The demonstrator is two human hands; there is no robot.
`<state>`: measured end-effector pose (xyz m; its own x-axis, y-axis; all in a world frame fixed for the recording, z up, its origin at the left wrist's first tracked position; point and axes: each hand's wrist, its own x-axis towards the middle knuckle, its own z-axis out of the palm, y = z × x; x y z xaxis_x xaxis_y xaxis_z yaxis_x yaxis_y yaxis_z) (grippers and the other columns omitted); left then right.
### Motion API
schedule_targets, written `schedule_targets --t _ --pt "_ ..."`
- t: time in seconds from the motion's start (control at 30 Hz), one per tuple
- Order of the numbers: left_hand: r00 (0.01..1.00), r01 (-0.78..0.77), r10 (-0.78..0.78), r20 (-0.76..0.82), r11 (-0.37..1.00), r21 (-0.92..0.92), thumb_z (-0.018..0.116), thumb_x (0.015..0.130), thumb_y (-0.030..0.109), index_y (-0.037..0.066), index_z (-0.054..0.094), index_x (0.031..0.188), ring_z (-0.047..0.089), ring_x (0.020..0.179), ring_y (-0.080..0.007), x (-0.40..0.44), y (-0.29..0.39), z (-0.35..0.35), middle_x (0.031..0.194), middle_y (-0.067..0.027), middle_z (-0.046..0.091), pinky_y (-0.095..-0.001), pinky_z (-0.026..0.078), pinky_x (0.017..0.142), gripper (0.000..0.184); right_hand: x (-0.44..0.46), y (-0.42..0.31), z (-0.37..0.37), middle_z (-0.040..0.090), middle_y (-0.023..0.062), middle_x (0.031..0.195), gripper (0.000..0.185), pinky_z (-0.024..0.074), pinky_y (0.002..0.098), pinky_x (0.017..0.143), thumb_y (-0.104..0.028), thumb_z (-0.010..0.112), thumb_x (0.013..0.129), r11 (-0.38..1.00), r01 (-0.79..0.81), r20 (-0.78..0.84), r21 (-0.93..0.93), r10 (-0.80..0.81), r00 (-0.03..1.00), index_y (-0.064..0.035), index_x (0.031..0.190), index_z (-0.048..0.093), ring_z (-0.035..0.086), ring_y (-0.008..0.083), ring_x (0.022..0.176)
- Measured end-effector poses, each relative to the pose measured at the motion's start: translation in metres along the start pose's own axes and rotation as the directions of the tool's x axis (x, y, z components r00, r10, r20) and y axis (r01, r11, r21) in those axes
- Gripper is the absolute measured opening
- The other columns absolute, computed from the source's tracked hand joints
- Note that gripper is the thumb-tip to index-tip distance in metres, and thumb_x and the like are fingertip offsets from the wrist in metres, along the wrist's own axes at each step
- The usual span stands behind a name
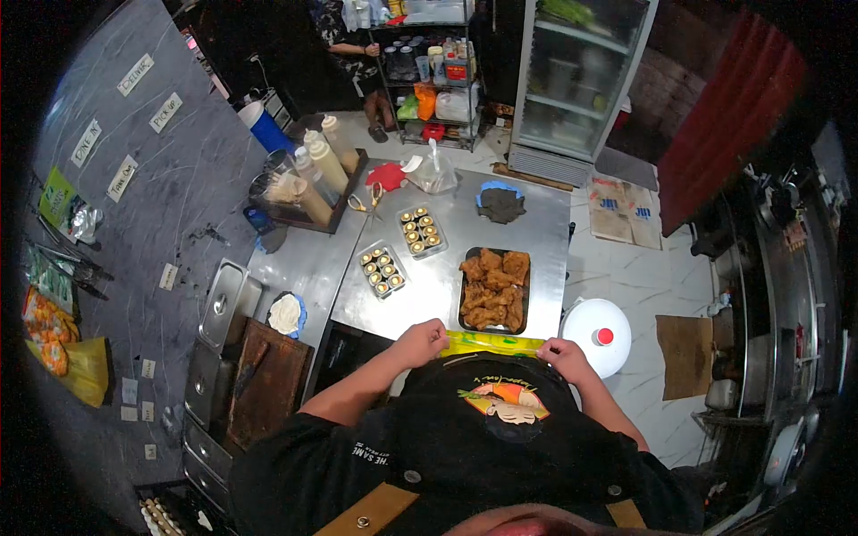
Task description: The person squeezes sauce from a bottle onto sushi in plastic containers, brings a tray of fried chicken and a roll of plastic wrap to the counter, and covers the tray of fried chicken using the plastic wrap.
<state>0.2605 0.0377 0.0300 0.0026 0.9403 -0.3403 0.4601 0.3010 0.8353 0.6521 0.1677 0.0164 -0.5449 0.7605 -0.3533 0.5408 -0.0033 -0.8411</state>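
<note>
My left hand (426, 343) and my right hand (564, 358) each pinch one end of a shiny yellow-and-green plastic wrapper (493, 344). It is stretched between them at the table's front edge, close to my chest; its full shape is hidden. Just beyond it sits a dark tray (462, 313) heaped with fried chicken (493, 284). To the left of the chicken stand two clear containers of sushi rolls, a nearer one (382, 270) and a farther one (422, 232). Neither hand touches the food.
On the steel table (536, 210) lie scissors (367, 205), a dark cloth (500, 205) and a knotted plastic bag (435, 173). A caddy of squeeze bottles (326, 165) stands far left. At right is a round white lid (596, 338). Another person (353, 54) stands by the shelf rack.
</note>
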Motion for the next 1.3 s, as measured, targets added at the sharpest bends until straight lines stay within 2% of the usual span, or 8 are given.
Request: schedule_targets --t 0.07,0.17,0.2,0.27,0.37,0.67,1.0,1.3 --pt "0.999 0.040 -0.038 0.015 0.975 -0.219 0.068 0.101 0.013 0.004 0.058 0.110 0.065 0.071 -0.0098 0.002 -0.010 0.003 0.082 -0.0060 0.068 -0.0293 0.055 0.065 0.017 -0.003 -0.003 0.003 0.064 -0.0003 0.075 0.019 0.0474 0.0304 0.067 -0.025 0.074 0.098 0.999 0.032 -0.016 0.021 -0.032 0.999 -0.0067 0.093 0.073 0.056 0.0102 0.072" --pt "1.000 0.016 -0.013 0.012 0.956 -0.293 0.069 0.097 0.017 0.005 0.065 0.110 0.065 0.067 -0.0153 0.001 -0.016 0.008 0.079 -0.0045 0.068 -0.0319 0.054 0.066 0.018 -0.006 -0.003 0.003 0.064 0.0000 0.075 0.018 0.0474 0.0308 0.065 -0.025 0.075 0.097 0.998 0.051 -0.026 0.045 -0.050 0.998 -0.0071 0.095 0.074 0.057 0.0100 0.071" --pt "1.000 0.016 -0.015 0.007 0.956 -0.294 0.069 0.097 0.017 0.005 0.065 0.110 0.065 0.067 -0.0153 -0.002 -0.014 0.007 0.079 -0.0045 0.068 -0.0319 0.054 0.066 0.018 -0.006 -0.006 0.004 0.066 0.0004 0.076 0.019 0.0479 0.0308 0.065 -0.026 0.075 0.097 0.998 0.036 -0.024 0.050 -0.034 0.999 -0.0070 0.095 0.075 0.058 0.0099 0.071" --pt "0.976 -0.215 0.217 -0.029 0.974 0.066 0.071 0.096 0.018 0.006 0.070 0.111 0.066 0.068 -0.0155 -0.010 -0.011 0.006 0.078 -0.0053 0.069 -0.0323 0.055 0.068 0.019 -0.009 -0.011 0.002 0.067 0.0009 0.077 0.020 0.0491 0.0310 0.067 -0.026 0.076 0.097 0.999 -0.025 -0.007 0.045 0.026 1.000 -0.0066 0.095 0.075 0.060 0.0108 0.073" --pt "0.992 -0.126 0.127 0.006 0.972 0.196 0.072 0.096 0.020 0.005 0.074 0.105 0.066 0.069 -0.0154 -0.012 -0.003 0.003 0.078 -0.0061 0.070 -0.0323 0.055 0.070 0.018 -0.017 -0.021 -0.002 0.070 0.0017 0.079 0.020 0.0512 0.0315 0.072 -0.026 0.076 0.096 0.994 -0.107 0.010 0.010 0.107 0.994 -0.0059 0.094 0.074 0.062 0.0125 0.076" --pt "1.000 0.010 -0.009 0.028 1.000 -0.023 0.070 0.099 0.019 0.002 0.070 0.100 0.067 0.070 -0.0144 -0.032 0.025 -0.014 0.079 -0.0065 0.071 -0.0319 0.054 0.068 0.017 -0.034 -0.040 -0.014 0.070 0.0017 0.079 0.018 0.0510 0.0296 0.071 -0.022 0.076 0.094 0.998 -0.056 -0.004 -0.015 0.056 0.998 -0.0042 0.094 0.075 0.062 0.0109 0.075" --pt "0.998 -0.050 0.049 0.045 0.999 0.006 0.068 0.102 0.016 0.002 0.067 0.102 0.069 0.077 -0.0129 -0.045 0.060 -0.037 0.085 -0.0064 0.073 -0.0301 0.057 0.072 0.014 -0.049 -0.075 -0.035 0.072 0.0030 0.081 0.020 0.0517 0.0307 0.073 -0.025 0.075 0.095 0.994 0.030 -0.008 -0.108 -0.031 0.999 -0.0047 0.097 0.077 0.063 0.0123 0.077" --pt "0.999 -0.026 0.029 0.029 0.995 -0.100 0.068 0.101 0.014 0.001 0.068 0.103 0.070 0.079 -0.0124 -0.052 0.077 -0.048 0.086 -0.0059 0.074 -0.0295 0.058 0.075 0.013 -0.056 -0.081 -0.047 0.069 0.0046 0.078 0.020 0.0503 0.0306 0.069 -0.024 0.075 0.094 0.998 0.067 0.026 -0.013 -0.066 0.997 -0.0037 0.096 0.076 0.061 0.0128 0.072"
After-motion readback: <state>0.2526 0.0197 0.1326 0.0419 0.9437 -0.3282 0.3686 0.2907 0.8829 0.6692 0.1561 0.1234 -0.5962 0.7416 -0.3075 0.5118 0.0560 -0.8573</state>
